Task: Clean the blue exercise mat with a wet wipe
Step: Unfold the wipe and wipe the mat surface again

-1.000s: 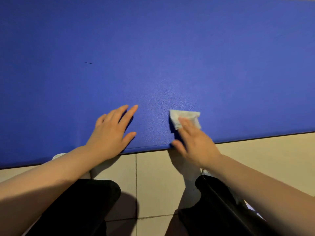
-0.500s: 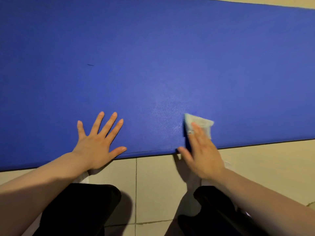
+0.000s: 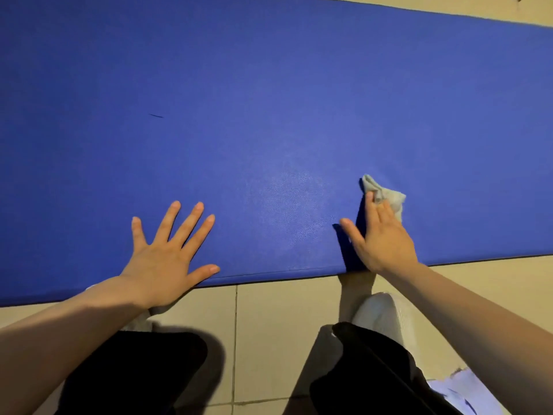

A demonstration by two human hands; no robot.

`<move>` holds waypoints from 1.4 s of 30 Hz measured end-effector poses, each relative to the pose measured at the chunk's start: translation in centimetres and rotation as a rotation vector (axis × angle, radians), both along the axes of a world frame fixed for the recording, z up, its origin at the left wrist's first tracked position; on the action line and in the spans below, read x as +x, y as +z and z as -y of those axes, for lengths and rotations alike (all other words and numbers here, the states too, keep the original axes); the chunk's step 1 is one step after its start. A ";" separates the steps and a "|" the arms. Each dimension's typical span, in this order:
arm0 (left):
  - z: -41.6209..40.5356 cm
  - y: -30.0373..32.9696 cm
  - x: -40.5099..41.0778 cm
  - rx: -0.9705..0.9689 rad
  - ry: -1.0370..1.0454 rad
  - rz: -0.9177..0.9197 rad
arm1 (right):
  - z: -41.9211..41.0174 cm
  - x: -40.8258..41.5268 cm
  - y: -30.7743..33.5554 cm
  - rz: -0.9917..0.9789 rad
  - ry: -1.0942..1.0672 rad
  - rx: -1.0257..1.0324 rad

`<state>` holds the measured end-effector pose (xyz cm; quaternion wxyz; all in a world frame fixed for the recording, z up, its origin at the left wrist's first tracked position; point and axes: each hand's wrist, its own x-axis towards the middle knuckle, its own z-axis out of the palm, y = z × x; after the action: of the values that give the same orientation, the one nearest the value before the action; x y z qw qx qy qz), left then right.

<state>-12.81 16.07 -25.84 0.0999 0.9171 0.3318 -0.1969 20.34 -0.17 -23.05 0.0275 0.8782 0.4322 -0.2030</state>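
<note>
The blue exercise mat [image 3: 269, 100] lies flat on the tiled floor and fills most of the view. My left hand [image 3: 167, 256] rests on its near edge with fingers spread and straight. My right hand [image 3: 380, 238] presses a crumpled pale wet wipe [image 3: 389, 196] onto the mat with straight fingers, a little in from the near edge. Part of the wipe is hidden under my fingers. A damp sheen shows on the mat between my hands. A short dark mark [image 3: 156, 115] sits further back on the mat, to the left.
Beige floor tiles [image 3: 284, 324] run along the mat's near edge and show past its far edge at the top right. My knees in black trousers [image 3: 134, 375] and a white shoe [image 3: 386, 319] are below. A white packet [image 3: 466, 393] lies at the bottom right.
My right hand has slid the wipe rightwards along the mat and a little further in; the wipe has bunched up. My left hand spread its fingers and stays by the near edge.
</note>
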 end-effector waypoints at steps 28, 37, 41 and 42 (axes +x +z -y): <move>-1.8 4.0 4.6 -0.277 0.166 -0.240 | -8.2 -6.3 -0.5 -0.336 0.666 0.207; -9.3 6.8 6.6 -0.279 0.420 0.051 | -7.4 3.4 -1.5 -0.083 -0.029 0.201; -11.3 5.8 7.9 -0.269 0.443 -0.109 | -9.9 -2.4 -1.8 -0.134 0.279 0.208; -11.4 5.3 8.1 -0.277 0.443 -0.140 | -10.4 -4.0 -1.7 -0.158 0.348 0.185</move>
<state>-4.72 27.44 -20.50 0.2417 0.7840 0.5004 -0.2767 16.38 10.26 -24.73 -0.0525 0.7705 0.5949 -0.2227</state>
